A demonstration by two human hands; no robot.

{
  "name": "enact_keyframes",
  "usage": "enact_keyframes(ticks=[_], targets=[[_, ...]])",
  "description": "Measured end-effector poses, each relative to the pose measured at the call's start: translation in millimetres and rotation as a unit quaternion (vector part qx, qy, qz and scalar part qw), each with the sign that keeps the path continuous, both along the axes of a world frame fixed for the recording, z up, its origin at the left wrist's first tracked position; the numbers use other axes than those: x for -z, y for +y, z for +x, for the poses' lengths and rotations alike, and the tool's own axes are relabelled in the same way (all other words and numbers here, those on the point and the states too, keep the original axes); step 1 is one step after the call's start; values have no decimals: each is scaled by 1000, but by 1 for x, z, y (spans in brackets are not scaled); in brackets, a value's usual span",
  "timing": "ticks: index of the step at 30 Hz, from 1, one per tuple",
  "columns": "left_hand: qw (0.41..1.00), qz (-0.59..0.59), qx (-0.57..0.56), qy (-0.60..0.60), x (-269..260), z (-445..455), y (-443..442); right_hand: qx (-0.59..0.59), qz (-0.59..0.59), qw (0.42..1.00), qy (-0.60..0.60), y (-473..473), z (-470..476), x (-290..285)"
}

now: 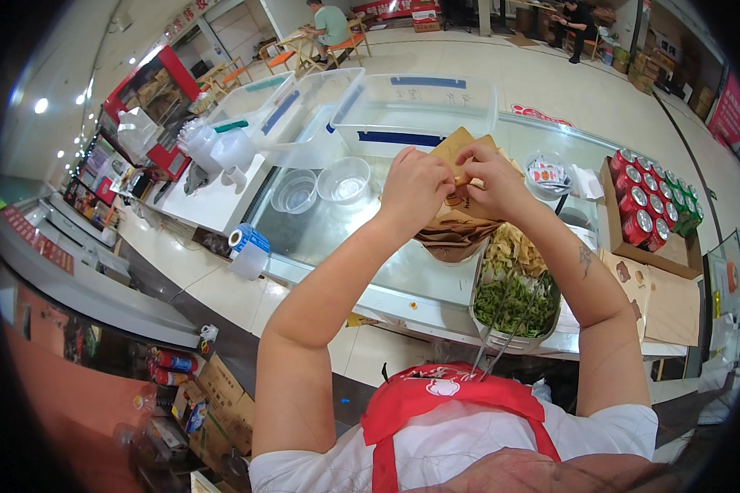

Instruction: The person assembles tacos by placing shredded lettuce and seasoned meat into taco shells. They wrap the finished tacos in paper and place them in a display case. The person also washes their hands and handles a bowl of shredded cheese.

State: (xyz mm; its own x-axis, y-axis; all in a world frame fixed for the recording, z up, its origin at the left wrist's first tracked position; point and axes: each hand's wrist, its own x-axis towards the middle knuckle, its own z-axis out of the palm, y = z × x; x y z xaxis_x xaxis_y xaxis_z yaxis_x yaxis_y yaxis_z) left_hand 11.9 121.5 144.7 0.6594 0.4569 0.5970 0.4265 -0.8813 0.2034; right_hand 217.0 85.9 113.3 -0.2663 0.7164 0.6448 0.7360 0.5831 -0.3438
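Note:
My left hand (416, 185) and my right hand (492, 179) meet above the glass counter, fingertips pinching a brown kraft paper bag (450, 146) with printing on it. Below them, several folded brown paper bags (456, 231) stand packed in a round tub, partly hidden by my hands. Close to my right forearm sits a metal pan (518, 342) of chopped green leaves (509, 305) and pale yellowish food pieces (513, 246). Metal tongs (507, 336) lie across the pan, their ends sticking out towards my red apron (450, 394).
Transparent plastic bins (416, 114) line the counter's far side, with two round plastic tubs (345, 182) before them. At right are a cup of sachets (549, 175), a carton of drink cans (647, 197) and flat paper bags (672, 302). A plastic roll (248, 246) hangs at left.

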Motion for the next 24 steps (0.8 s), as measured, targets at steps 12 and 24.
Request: enact_keyframes(ticks=[12, 24], targets=[[997, -13, 18, -78, 26, -63, -79, -42, 2, 968, 247, 21, -19, -48], [771, -417, 217, -429, -4, -108, -62, -61, -65, 941, 325, -56, -80, -178]])
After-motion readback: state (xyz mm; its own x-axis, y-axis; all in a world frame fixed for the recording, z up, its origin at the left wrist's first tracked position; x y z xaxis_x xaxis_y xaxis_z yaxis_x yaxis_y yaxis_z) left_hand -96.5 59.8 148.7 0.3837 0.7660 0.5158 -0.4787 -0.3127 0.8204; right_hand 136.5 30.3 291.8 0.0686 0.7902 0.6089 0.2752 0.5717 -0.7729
